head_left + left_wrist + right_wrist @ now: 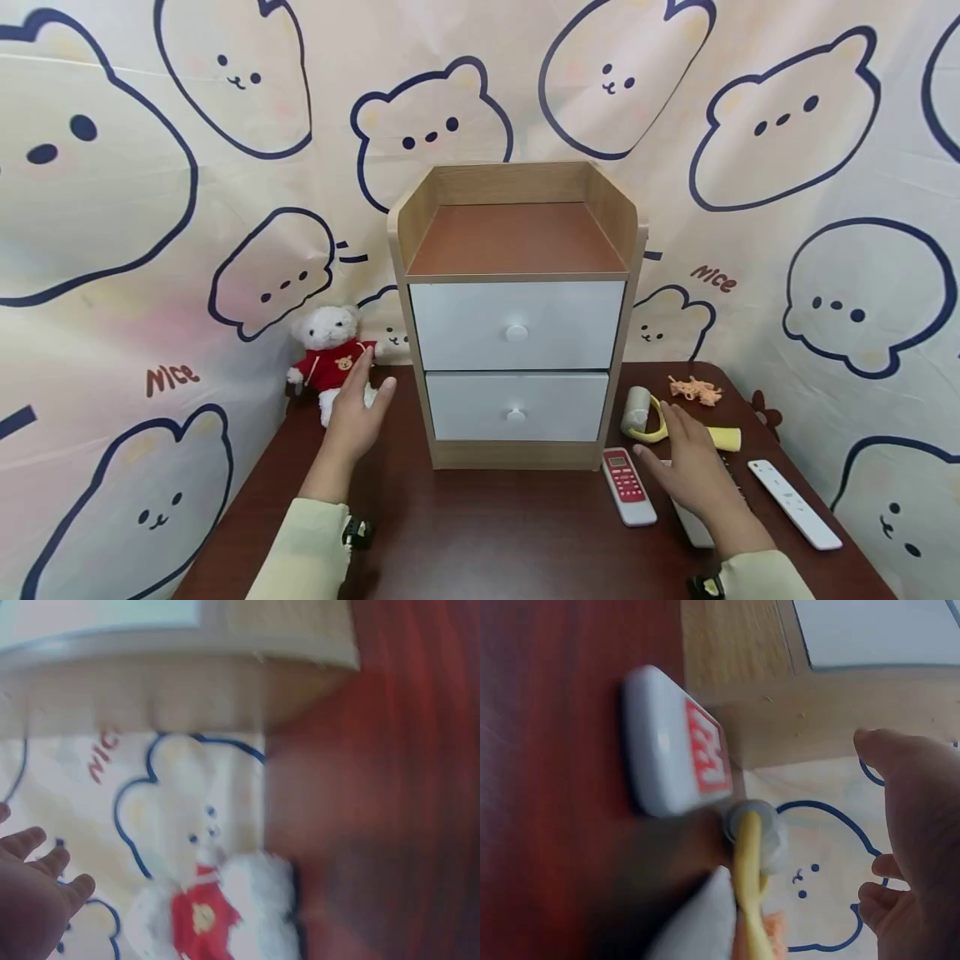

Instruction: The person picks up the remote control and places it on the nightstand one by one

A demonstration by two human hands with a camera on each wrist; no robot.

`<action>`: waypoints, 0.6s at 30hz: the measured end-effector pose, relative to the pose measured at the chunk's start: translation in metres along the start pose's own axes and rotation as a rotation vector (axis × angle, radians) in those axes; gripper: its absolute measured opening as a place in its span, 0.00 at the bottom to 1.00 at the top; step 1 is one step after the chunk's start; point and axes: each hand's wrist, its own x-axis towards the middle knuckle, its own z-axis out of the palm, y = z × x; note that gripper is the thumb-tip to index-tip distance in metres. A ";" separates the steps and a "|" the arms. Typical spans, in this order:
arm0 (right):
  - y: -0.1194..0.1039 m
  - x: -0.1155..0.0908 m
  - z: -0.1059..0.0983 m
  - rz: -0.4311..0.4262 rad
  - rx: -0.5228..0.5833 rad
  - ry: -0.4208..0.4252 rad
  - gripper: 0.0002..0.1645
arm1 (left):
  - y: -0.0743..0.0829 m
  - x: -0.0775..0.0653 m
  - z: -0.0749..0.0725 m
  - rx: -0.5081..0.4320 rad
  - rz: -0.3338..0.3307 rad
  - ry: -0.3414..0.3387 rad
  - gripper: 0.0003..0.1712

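My left hand (357,417) is raised in front of a white plush bear (328,329) in a red hoodie, overlapping it in the head view, fingers extended and holding nothing. Over the right side of the table, my right hand (693,467) hovers with fingers loosely extended, also holding nothing. It partly covers a pale flat device (692,525). Left of it lies a white remote (628,487) with a red keypad; to its right, a slim white remote (795,504). Behind the fingers are a yellow curved thing (652,429) and a greyish cylinder (637,410).
Between the hands stands a wooden cabinet (517,454) with an upper drawer (465,325) and a lower drawer (465,408), both closed, with round white knobs. An orange tangled item (696,390) lies at the back right of the dark table (480,533). Bear-patterned cloth (480,33) hangs behind.
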 end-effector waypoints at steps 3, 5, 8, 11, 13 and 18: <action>-0.004 -0.011 0.007 0.040 0.015 -0.022 0.62 | 0.015 0.002 0.003 -0.085 0.014 0.020 0.45; -0.006 -0.016 0.012 0.064 0.026 -0.034 0.62 | 0.024 0.004 0.005 -0.140 0.027 0.036 0.43; -0.007 -0.024 0.021 0.080 0.038 -0.043 0.62 | 0.036 0.007 0.009 -0.210 0.049 0.062 0.42; -0.007 -0.030 0.030 0.076 0.044 -0.032 0.60 | 0.044 0.009 0.013 -0.270 0.065 0.085 0.41; -0.007 -0.035 0.035 0.065 0.055 -0.017 0.60 | 0.047 0.011 0.016 -0.313 0.074 0.105 0.41; -0.011 -0.045 0.045 0.070 0.067 -0.007 0.62 | 0.058 0.014 0.026 -0.446 0.075 0.160 0.40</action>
